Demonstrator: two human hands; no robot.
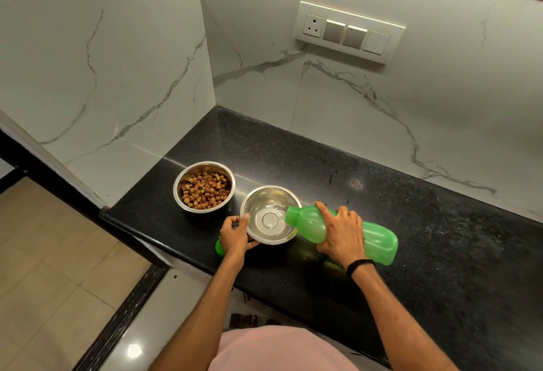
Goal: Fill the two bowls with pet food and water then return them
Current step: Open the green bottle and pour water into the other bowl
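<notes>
We've got a pale pink top [282, 350] on, only the front of it showing at the bottom. Left forearm [205, 297] and right forearm [396, 309] are bare, with a thin black band [360, 266] round the wrist behind our right hand [342, 232].

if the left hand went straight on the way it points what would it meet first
The water bowl: the left hand grips its near rim, so it is in contact now. The food bowl sits further left, probably off that line.

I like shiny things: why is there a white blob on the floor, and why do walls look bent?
Head view: the floor blob is glare, likely a lamp's reflection; the wide-angle lens bends the walls; the counter shows a bright streak.
</notes>
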